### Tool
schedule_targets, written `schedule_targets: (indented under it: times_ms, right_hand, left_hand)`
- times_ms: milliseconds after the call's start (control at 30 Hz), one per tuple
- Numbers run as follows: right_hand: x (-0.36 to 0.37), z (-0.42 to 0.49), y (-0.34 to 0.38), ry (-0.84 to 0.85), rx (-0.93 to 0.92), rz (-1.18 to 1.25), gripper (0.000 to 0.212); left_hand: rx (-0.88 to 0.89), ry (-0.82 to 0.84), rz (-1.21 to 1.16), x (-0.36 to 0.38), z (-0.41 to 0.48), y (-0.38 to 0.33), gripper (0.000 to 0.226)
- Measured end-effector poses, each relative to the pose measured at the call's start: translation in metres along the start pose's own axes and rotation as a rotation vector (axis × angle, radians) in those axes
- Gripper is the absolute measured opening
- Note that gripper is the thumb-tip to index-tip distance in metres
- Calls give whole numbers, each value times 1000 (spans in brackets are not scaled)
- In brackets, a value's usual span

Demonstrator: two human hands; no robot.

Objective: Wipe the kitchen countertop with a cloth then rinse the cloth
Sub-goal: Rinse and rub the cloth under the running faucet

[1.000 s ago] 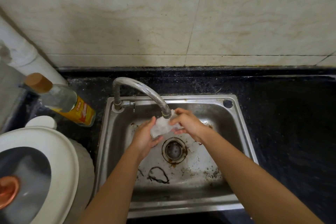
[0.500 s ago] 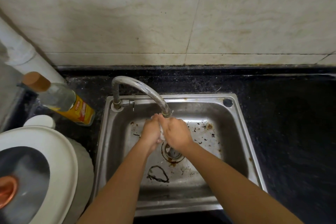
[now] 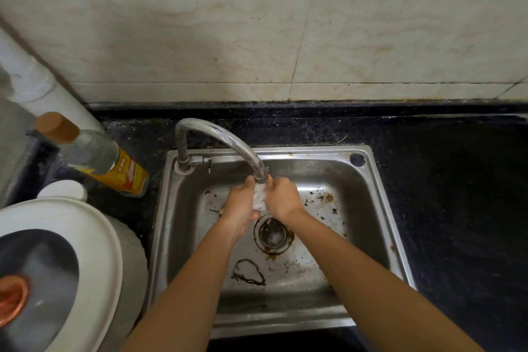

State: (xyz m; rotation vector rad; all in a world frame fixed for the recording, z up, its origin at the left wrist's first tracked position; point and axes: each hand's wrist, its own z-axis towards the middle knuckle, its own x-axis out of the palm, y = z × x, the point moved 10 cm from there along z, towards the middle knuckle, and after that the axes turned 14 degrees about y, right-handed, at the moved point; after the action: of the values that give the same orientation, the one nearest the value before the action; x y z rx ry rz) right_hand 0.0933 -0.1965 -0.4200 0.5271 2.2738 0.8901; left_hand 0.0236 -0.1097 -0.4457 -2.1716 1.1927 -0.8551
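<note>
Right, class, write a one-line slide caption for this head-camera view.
Left hand and right hand grip a bunched white cloth just under the faucet spout, over a stained steel sink.

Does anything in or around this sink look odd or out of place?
A dark loop, perhaps a band or string, lies on the sink floor nearer the person than the drain. Rusty brown stains ring the drain, and dark specks litter the floor beside the right hand, which grips the cloth with the left hand.
</note>
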Motion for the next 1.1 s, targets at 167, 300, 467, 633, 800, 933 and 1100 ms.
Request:
schedule_targets:
  times_ms: [167,300,467,633,800,933,1100]
  right_hand:
    - [6,4,-31,22,81,522,24]
    - [7,0,-24,76,-8,649,13]
    - [16,-13,12,75,-232,344,12]
    - [23,-15,29,79,-249,-95,28]
    - [21,-16,26,54,-206,-40,27]
    - [17,-10,24,-7,-142,-131,18]
    - [9,4,-2,56,107,-12,23]
  left_hand:
    - [63,38,-121,-9,-5,-1,19]
    - [-16,-25,-84,-26,-3,16,23]
    - [-29,-115,76,-25,0,11,38]
    - [-6,-83,12,-9,-5,7,45]
    - [12,-48,-44,-8,0,10,41]
    - [3,-100,40,-14,-1,13,40]
    - [61,-106,183,-14,-2,1,39]
